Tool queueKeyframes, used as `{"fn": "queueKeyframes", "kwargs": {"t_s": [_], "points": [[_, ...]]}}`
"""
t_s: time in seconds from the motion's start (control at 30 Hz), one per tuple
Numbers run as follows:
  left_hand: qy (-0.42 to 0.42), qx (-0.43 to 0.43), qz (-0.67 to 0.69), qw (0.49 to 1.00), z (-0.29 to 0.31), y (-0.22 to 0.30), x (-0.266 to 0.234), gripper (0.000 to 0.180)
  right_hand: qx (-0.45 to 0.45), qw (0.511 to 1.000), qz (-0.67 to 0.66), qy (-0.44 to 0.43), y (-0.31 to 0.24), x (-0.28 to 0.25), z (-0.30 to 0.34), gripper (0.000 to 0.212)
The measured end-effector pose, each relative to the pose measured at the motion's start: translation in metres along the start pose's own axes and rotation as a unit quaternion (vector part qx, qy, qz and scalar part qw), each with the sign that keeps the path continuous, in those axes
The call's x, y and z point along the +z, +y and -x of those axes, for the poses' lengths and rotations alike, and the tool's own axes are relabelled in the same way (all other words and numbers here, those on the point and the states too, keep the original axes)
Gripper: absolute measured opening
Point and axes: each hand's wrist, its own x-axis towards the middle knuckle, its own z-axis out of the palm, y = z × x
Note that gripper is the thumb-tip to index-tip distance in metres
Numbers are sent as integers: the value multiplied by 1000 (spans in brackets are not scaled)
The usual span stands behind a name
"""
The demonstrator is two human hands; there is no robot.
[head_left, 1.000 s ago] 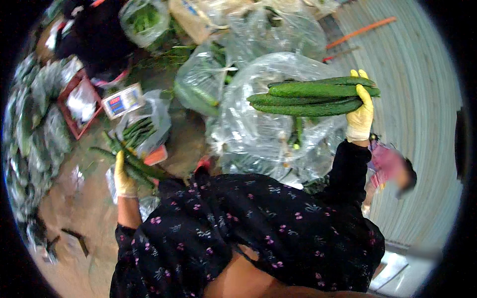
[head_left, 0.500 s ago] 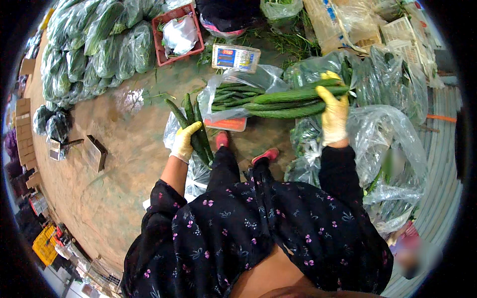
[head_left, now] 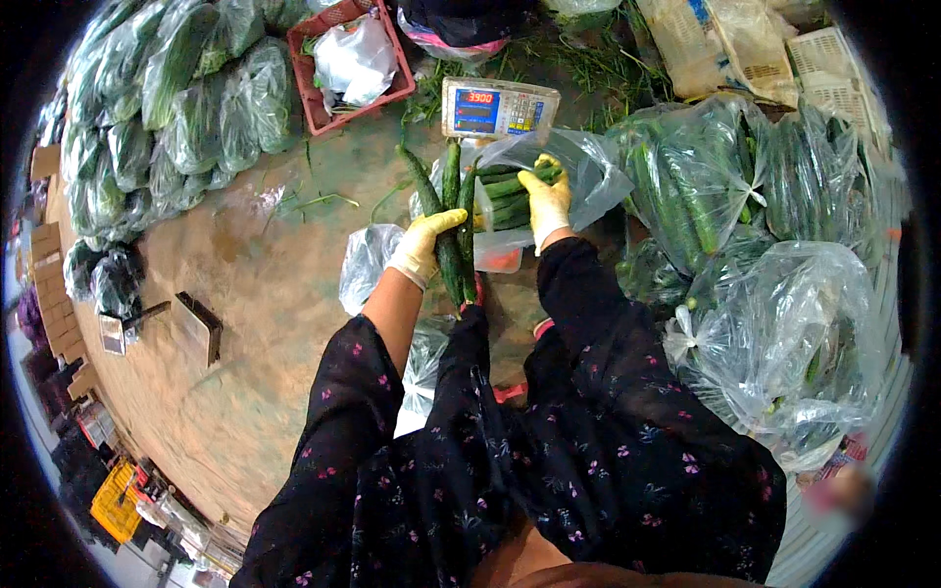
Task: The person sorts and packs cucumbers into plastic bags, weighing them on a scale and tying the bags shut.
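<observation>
Three long green cucumbers [head_left: 422, 183] stand out of my left hand [head_left: 429, 245], which is closed round their middles in a yellowish glove. My right hand [head_left: 549, 204], gloved alike, has its fingers curled over the right ends of more cucumbers [head_left: 503, 209]. Those lie side by side in the mouth of a clear plastic bag [head_left: 600, 174]. Behind the bag is a digital scale display [head_left: 500, 111] with lit red digits. A bit of orange-red surface [head_left: 502, 261] shows under the bag. My left hand's cucumbers hide part of the bag's left side.
Filled, tied bags of cucumbers [head_left: 676, 186] lie at the right, with a loose clear bag [head_left: 784, 333] nearer me. Bagged green produce [head_left: 196, 118] is stacked at the far left beside a red crate [head_left: 345, 69]. Pale crates [head_left: 833, 73] stand at the far right.
My right hand has moved left with its cucumbers, which now lie in the bag. My left hand has shifted right and slightly up, bringing its cucumbers against the bag.
</observation>
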Motion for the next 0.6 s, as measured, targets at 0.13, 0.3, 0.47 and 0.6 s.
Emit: {"fn": "queueKeyframes", "kwargs": {"t_s": [0.13,0.3,0.47,0.6], "points": [[-74,23,81,994,6,-2,6,40,265,949,173,2,31,-16,-6,51],[41,23,72,996,5,-8,20,27,335,864,-178,-332,15,-12,45,51],[4,37,148,988,-11,-34,43,41,158,922,15,-353,-22,1,88,84],[-86,16,127,988,22,-17,75,45,263,904,-31,-335,-12,-29,69,43]]}}
